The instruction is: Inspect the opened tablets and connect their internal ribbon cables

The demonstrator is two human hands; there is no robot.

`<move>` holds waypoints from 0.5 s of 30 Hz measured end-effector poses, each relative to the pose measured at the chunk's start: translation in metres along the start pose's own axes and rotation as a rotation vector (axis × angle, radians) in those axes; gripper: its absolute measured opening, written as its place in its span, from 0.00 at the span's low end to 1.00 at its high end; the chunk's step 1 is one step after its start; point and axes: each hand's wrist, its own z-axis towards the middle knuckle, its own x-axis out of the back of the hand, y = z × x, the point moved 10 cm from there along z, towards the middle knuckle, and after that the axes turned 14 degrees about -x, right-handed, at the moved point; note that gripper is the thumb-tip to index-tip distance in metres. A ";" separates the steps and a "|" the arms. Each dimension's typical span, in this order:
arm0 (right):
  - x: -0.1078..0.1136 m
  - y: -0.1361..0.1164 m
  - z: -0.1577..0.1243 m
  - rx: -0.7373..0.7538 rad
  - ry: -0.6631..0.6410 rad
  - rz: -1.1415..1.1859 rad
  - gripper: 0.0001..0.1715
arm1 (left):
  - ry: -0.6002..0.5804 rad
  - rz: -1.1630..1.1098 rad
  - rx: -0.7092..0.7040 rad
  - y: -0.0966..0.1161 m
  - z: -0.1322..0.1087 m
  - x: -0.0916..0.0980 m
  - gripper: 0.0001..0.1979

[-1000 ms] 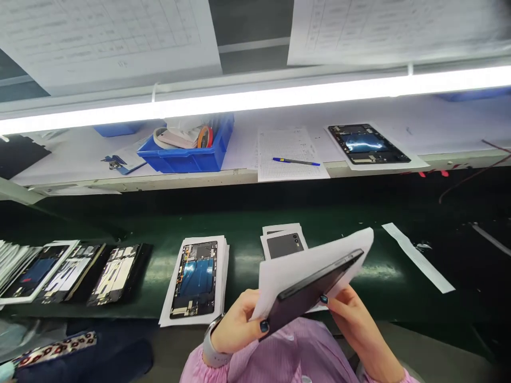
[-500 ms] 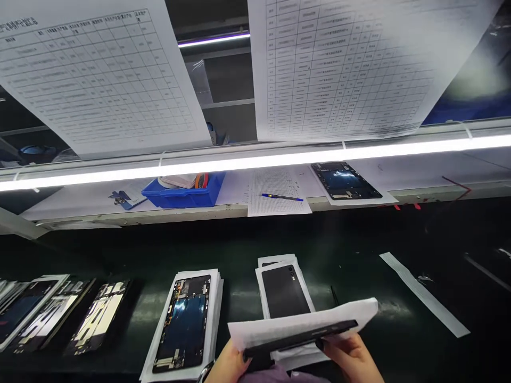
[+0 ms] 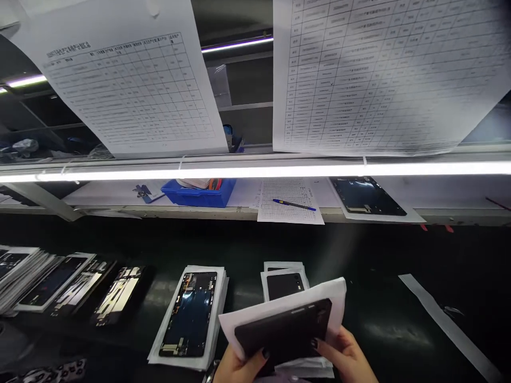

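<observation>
Both my left hand (image 3: pixel 241 367) and my right hand (image 3: pixel 343 354) grip a dark tablet (image 3: pixel 283 332) at the bottom of the view, with a folded white paper sheet (image 3: pixel 335 303) wrapped behind it. Just beyond my hands, a dark tablet back panel (image 3: pixel 284 285) lies on a small paper stack. To its left, an opened tablet with exposed internals (image 3: pixel 189 314) rests on a thicker paper pile. Further left, several more opened tablets (image 3: pixel 117 295) lie in a row.
A dark green conveyor belt (image 3: pixel 359 255) runs across the view, with a white paper strip (image 3: pixel 447 324) on it. The shelf beyond holds a blue bin (image 3: pixel 195 194), a gridded sheet (image 3: pixel 287 205) with a pen, and a tablet (image 3: pixel 367 196). Printed tables (image 3: pixel 383 74) hang above a light tube (image 3: pixel 255 171).
The tablet has rotated from edge-on to showing its broad dark face. My hands sit lower in the view, and the whole scene has shifted as my head tilted upward.
</observation>
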 end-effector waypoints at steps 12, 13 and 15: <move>-0.002 -0.005 0.004 0.059 0.107 -0.066 0.26 | -0.155 0.252 -0.464 0.070 -0.001 -0.011 0.28; 0.000 -0.004 0.004 0.065 0.108 -0.071 0.26 | -0.175 0.256 -0.487 0.074 -0.002 -0.014 0.28; 0.004 0.001 0.008 0.077 0.093 -0.089 0.27 | -0.152 0.264 -0.488 0.077 -0.002 -0.015 0.26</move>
